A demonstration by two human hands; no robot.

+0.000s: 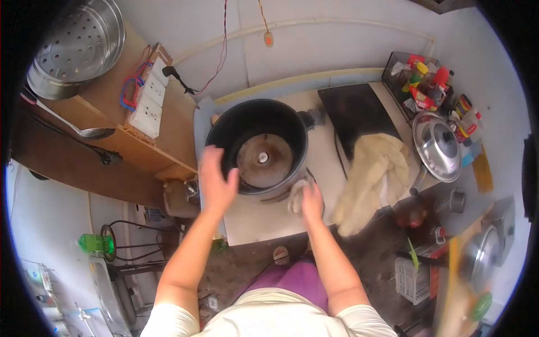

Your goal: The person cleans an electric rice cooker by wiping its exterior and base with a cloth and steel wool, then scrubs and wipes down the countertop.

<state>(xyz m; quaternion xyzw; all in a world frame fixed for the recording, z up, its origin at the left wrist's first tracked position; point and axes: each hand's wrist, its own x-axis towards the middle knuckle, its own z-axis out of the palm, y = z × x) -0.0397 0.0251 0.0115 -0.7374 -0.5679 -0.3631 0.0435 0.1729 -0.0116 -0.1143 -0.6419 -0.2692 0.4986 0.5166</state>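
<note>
Walls (314,53) in dull white close round me, a pale pipe curving along the one at 12 o'clock; I take the deep black pot (259,112) before me as the middle of the dial. Dark, stained floor (362,251) shows from 4 to 6, below the counter's near edge. A brown wooden cabinet (101,121) fills 9 o'clock. My pot stands on the white countertop (247,224), its bare surface showing at 6, its far edge running along the wall at 12. Inside the pot I see a brownish, discoloured bottom.

At 2 o'clock a flat black slab (353,109) lies on the counter, and between 3 and 4 a beige towel (370,174) is draped over its near end. Up at 10, a perforated steel steamer pan (76,42) sits above the cabinet. A shiny domed lid (438,143) leans at 3, just beside a black wire basket (396,78) of bottles and packets at 2.

My left hand (219,182) is spread wide at the rim between 7 and 8; I cannot tell whether it touches. My right hand (312,202), blurred, closes on a crumpled greyish rag (297,196) by the pot's outer wall at 5. White sockets (147,109) line the cabinet toward 10. Smallest is the metal knob (263,158) in the middle of the pot's bottom.
</note>
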